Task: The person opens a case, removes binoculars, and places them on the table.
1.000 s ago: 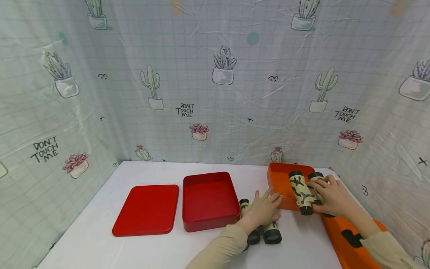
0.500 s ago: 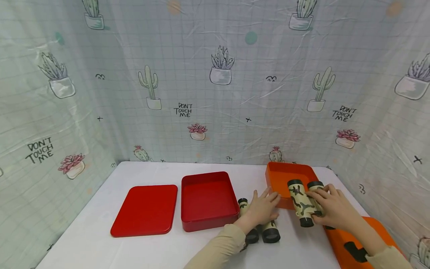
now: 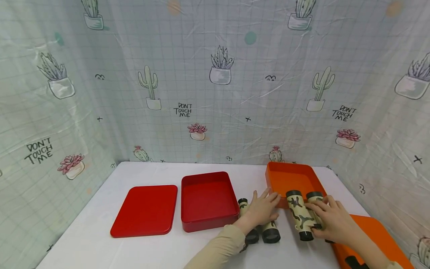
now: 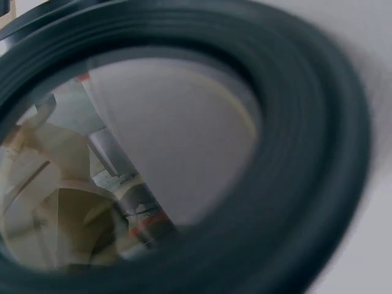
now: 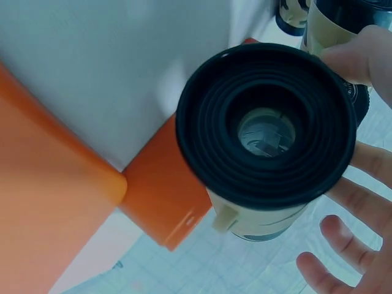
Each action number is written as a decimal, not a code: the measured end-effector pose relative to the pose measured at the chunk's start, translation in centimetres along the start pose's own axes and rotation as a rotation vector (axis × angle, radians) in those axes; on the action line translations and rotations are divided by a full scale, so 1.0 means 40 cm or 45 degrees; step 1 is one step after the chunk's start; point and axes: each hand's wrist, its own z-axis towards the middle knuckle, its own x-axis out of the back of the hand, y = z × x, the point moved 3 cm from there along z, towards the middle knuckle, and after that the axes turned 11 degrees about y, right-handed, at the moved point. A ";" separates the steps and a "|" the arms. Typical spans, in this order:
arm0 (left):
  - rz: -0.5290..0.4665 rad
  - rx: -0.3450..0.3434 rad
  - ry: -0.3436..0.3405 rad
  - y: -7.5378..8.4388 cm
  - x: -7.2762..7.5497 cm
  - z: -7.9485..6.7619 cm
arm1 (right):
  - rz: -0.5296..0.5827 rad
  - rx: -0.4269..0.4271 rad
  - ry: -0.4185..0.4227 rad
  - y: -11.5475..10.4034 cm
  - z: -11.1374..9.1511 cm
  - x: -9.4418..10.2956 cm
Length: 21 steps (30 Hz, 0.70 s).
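Note:
My right hand [image 3: 336,218] grips camouflage binoculars [image 3: 297,216] by the right barrel, over the front of the orange box [image 3: 292,179]. In the right wrist view, one barrel's black end ring [image 5: 269,177] faces the camera, with the thumb and fingers [image 5: 361,196] around the far side. My left hand [image 3: 260,211] lies over a second pair of camouflage binoculars [image 3: 270,231] on the table, its fingers spread and the fingertips at the orange box's front left corner. A dark lens ring [image 4: 306,153] fills most of the left wrist view, and the left hand is hidden there.
An open red box [image 3: 209,201] stands left of the second binoculars, its floor bare. Farther left a red lid [image 3: 146,209] lies flat on the white table [image 3: 151,250]. An orange lid [image 3: 373,231] lies at the right, beneath the right forearm. A patterned curtain [image 3: 181,145] hangs behind.
My right hand has drawn the binoculars back from over the orange box toward the table's front. The left hand stays over the other pair.

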 end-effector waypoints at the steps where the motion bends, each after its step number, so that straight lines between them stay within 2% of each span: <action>1: -0.004 0.000 -0.002 0.000 0.001 0.000 | 0.001 0.001 0.002 -0.002 -0.003 0.000; 9: -0.006 -0.003 -0.012 0.002 0.011 0.000 | 0.014 0.012 0.033 -0.018 -0.029 -0.004; 21: -0.003 -0.003 -0.025 0.002 0.009 -0.001 | 0.008 -0.001 -0.078 -0.030 -0.041 -0.034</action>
